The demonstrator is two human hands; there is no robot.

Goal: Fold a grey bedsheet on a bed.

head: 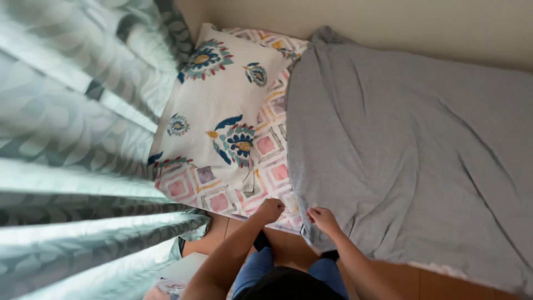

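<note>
A bed (277, 219) with a pink-patterned sheet stands against a plain wall, with pale green curtains (72, 139) hanging at its head end. At the near edge, the left hand (270, 210) is clenched on the sheet's edge beside the pillow, and the right hand (323, 219) pinches the near corner of the grey blanket (411, 150), which covers the bed out to the far wall. This looks like squaring the blanket's top edge; a steady, even pull toward the floral pillow (222, 105) at the far head corner would suit.

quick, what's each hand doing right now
Left hand: closed in a fist at the patterned sheet edge; a grip cannot be told.
Right hand: closed on the grey blanket edge.
</note>
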